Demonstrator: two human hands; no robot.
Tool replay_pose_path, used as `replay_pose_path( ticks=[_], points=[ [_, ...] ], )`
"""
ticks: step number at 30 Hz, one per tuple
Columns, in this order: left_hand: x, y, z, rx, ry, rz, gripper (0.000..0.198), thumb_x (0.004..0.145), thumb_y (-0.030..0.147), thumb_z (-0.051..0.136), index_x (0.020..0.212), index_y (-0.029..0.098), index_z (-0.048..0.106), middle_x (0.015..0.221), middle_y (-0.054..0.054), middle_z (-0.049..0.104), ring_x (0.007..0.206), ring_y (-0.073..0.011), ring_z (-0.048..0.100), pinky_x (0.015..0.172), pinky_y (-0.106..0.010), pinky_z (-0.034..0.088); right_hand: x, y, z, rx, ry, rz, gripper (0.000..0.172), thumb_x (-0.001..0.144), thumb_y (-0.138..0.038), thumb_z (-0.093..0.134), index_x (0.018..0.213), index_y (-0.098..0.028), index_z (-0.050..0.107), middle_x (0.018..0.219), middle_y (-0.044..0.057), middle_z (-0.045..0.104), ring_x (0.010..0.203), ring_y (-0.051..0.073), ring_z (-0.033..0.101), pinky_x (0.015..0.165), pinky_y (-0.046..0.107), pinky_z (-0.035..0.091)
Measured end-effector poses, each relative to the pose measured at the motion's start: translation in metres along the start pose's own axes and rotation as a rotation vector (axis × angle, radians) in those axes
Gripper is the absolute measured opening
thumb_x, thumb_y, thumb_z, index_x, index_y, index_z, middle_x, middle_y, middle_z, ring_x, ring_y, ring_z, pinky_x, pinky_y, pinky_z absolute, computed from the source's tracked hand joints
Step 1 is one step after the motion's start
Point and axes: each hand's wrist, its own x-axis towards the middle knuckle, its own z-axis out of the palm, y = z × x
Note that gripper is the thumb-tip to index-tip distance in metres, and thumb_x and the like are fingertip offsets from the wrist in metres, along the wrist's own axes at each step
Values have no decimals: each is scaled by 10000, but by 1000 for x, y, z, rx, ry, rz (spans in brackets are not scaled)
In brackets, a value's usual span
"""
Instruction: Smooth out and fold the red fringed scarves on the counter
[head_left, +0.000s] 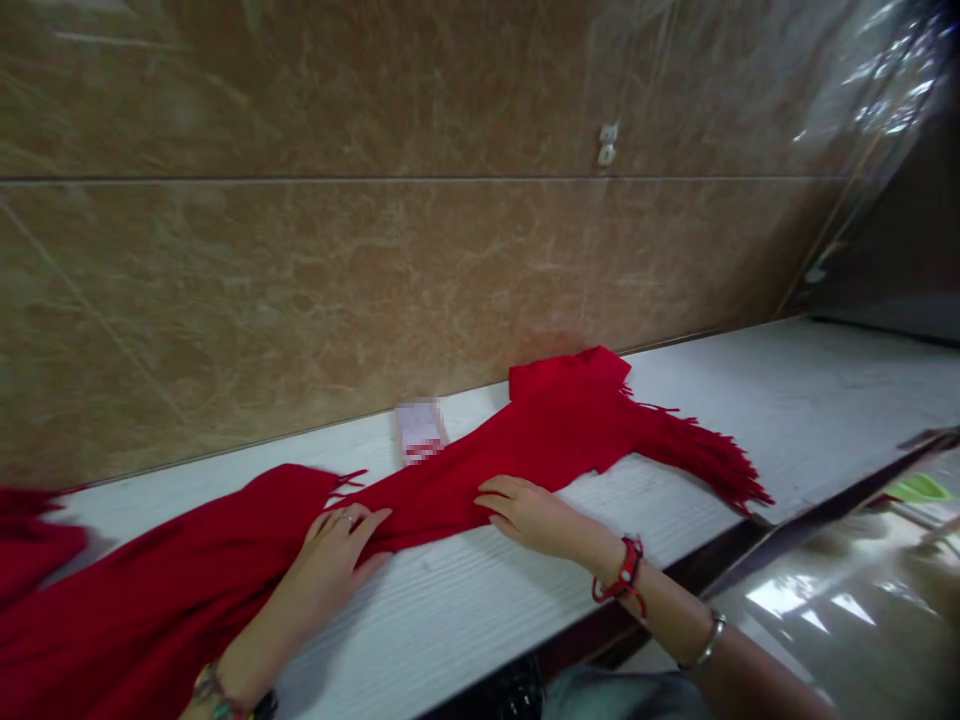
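A long red fringed scarf (457, 495) lies stretched across the white tabletop, narrow and gathered in its middle. Toward the right end it widens; one part folds up against the wall and a fringed part trails to the table's front edge. My left hand (337, 550) rests on the scarf left of the middle, thumb apart from the fingers. On the lower edge of the cloth, my right hand (529, 515) lies with its fingers stretched over the fabric. More red cloth (150, 600) spreads in loose folds at the left, partly under my left forearm.
A small pale packet (420, 430), blurred out, lies behind the scarf by the brown tiled wall (300, 300). The white tabletop (420, 620) ends at a dark front edge. A dark panel (892, 230) stands at the far right, with clear plastic sheeting above. Shiny floor shows below.
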Motion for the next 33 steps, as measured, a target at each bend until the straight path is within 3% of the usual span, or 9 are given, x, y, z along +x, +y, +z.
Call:
replay_pose_path(
  ticks=[6,13,17,22,28,33],
  points=[
    [-20,-21,-9,38,29,-48,331,812,340,480,1106,202,546,1006,-76,596,938,-221,538,840,-391,387,-6,-4,7,-29,41,-19,249,823,-197,500,1045,-161,606,1066,102,608,1005,187,540,880,348,442],
    [-37,-47,-17,106,28,-139,218,753,151,484,926,201,606,951,-67,605,892,-223,558,836,-409,366,-9,2,13,-162,68,-142,254,831,-99,438,984,-161,631,1000,100,637,954,183,574,838,350,471],
    [-39,-38,-25,25,2,-4,217,776,196,497,962,226,606,932,-42,585,868,-182,539,823,-353,389,-10,4,15,-190,55,-170,280,817,-63,424,1005,-139,617,993,116,642,932,189,588,830,355,474],
    [-38,-15,-25,-26,-26,191,315,811,276,509,1122,235,532,1024,-50,573,963,-181,511,875,-342,375,-12,5,16,-102,29,-92,354,808,-96,436,1140,-166,537,1059,99,619,971,190,570,844,357,467],
    [-38,-12,-23,53,-24,166,385,800,67,411,1139,214,521,990,-69,605,941,-192,541,851,-368,404,-14,7,19,-95,54,-24,481,765,2,352,1183,-191,492,1070,85,608,976,172,563,853,358,454],
    [-37,-19,-15,-79,102,70,283,840,132,353,1029,180,558,999,-66,602,913,-175,554,823,-323,449,-14,5,16,-177,69,-10,436,773,19,347,1129,-163,519,1036,97,612,934,179,568,835,354,453]
  ],
)
